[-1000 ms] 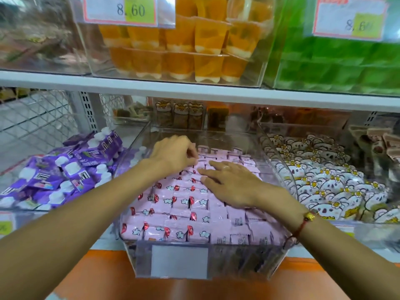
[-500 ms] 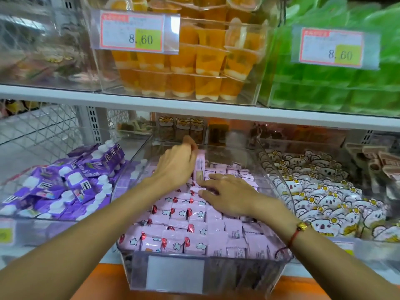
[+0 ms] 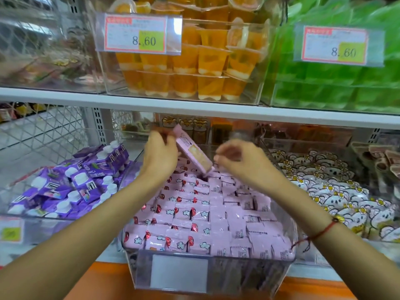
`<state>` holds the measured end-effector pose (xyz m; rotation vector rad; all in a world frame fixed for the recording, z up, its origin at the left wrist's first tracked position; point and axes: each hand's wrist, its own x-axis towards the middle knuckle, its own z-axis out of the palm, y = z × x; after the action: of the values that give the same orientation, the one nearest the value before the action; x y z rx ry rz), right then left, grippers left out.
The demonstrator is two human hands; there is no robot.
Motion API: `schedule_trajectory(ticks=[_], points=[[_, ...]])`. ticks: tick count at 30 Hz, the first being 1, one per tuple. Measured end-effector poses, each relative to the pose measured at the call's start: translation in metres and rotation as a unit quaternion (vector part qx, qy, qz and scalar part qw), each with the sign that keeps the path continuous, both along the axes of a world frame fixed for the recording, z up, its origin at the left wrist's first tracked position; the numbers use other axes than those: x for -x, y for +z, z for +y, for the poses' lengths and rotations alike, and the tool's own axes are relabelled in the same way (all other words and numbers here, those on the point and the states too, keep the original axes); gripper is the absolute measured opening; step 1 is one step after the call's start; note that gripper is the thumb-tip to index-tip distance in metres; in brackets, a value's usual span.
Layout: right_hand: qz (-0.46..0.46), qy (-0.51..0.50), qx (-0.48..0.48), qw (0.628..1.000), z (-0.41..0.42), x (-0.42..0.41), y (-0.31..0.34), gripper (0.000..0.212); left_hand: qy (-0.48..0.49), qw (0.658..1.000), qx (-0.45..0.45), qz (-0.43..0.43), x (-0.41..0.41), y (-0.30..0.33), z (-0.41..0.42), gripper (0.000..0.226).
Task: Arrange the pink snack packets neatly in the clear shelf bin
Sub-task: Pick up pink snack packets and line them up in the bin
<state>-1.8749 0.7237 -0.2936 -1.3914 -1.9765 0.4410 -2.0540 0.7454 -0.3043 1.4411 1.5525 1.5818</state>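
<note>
The clear shelf bin (image 3: 238, 276) stands on the lower shelf, filled with rows of pink snack packets (image 3: 194, 213). Those on the left show a flower print, those on the right their printed backs. My left hand (image 3: 160, 156) pinches one pink packet (image 3: 192, 152) by its upper end and holds it tilted above the back of the bin. My right hand (image 3: 244, 161) hovers with curled fingers beside the packet's lower end. Blur hides whether it touches the packet.
A bin of purple pouches (image 3: 75, 182) sits to the left and a bin of white bear packets (image 3: 335, 191) to the right. The upper shelf edge (image 3: 194, 111) runs just above my hands, carrying orange jelly cups (image 3: 190, 61) and green packets (image 3: 335, 87).
Both hands have lifted off the packet rows. My left hand has pulled one pink packet up from the back of the bin. My view has tilted upward.
</note>
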Motion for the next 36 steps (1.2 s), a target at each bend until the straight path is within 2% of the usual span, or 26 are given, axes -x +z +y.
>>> schedule_trajectory(ticks=[2, 4, 6, 8, 10, 12, 14, 16, 18, 23, 25, 29, 31, 34, 36], points=[[0.052, -0.017, -0.039, 0.998, -0.006, 0.001, 0.003, 0.045, -0.036, 0.992, 0.035, -0.114, -0.008, 0.000, -0.001, 0.024], [0.031, -0.022, -0.065, 0.997, -0.012, 0.006, -0.003, 0.059, -0.077, 0.976, 0.068, -0.191, -0.016, 0.000, -0.004, 0.026], [0.021, -0.009, -0.091, 0.996, -0.014, 0.010, -0.011, 0.053, -0.118, 0.955, 0.102, -0.251, -0.018, 0.002, -0.007, 0.023], [0.048, -0.003, -0.097, 0.994, -0.012, 0.008, -0.012, 0.034, -0.145, 0.947, 0.133, -0.253, -0.015, 0.005, -0.009, 0.017], [0.153, -0.016, -0.009, 0.988, -0.011, 0.004, -0.011, 0.019, -0.160, 0.967, 0.149, -0.133, -0.007, 0.005, -0.008, 0.015], [0.305, -0.016, 0.138, 0.942, -0.011, 0.001, -0.007, 0.022, -0.196, 0.970, 0.144, 0.003, 0.002, 0.005, -0.008, 0.020], [0.391, -0.011, 0.232, 0.891, -0.012, -0.001, -0.002, 0.025, -0.265, 0.951, 0.144, 0.062, 0.010, 0.010, -0.011, 0.028], [0.430, -0.008, 0.271, 0.861, -0.014, -0.001, 0.001, 0.025, -0.317, 0.935, 0.136, 0.077, 0.014, 0.016, -0.014, 0.034], [0.448, 0.000, 0.289, 0.846, -0.015, -0.002, 0.001, 0.026, -0.322, 0.935, 0.129, 0.081, 0.017, 0.020, -0.015, 0.035], [0.514, 0.065, 0.298, 0.802, -0.013, -0.002, -0.001, 0.042, -0.264, 0.955, 0.128, 0.049, 0.014, 0.014, -0.015, 0.032], [0.555, 0.067, 0.274, 0.783, -0.013, -0.001, -0.001, 0.036, -0.237, 0.962, 0.123, 0.063, 0.009, 0.007, -0.015, 0.029], [0.544, 0.016, 0.209, 0.813, -0.010, 0.003, -0.006, 0.021, -0.226, 0.966, 0.084, 0.094, 0.002, -0.003, -0.014, 0.033], [0.532, -0.036, 0.171, 0.828, -0.009, 0.002, -0.008, 0.022, -0.226, 0.950, 0.066, 0.207, 0.003, -0.006, -0.014, 0.044], [0.508, -0.111, 0.105, 0.847, -0.004, -0.002, -0.011, 0.030, -0.195, 0.880, 0.045, 0.431, 0.010, -0.015, -0.010, 0.038], [0.458, -0.155, 0.072, 0.872, 0.002, 0.000, -0.013, 0.029, -0.190, 0.830, 0.045, 0.523, 0.014, -0.020, -0.008, 0.036]])
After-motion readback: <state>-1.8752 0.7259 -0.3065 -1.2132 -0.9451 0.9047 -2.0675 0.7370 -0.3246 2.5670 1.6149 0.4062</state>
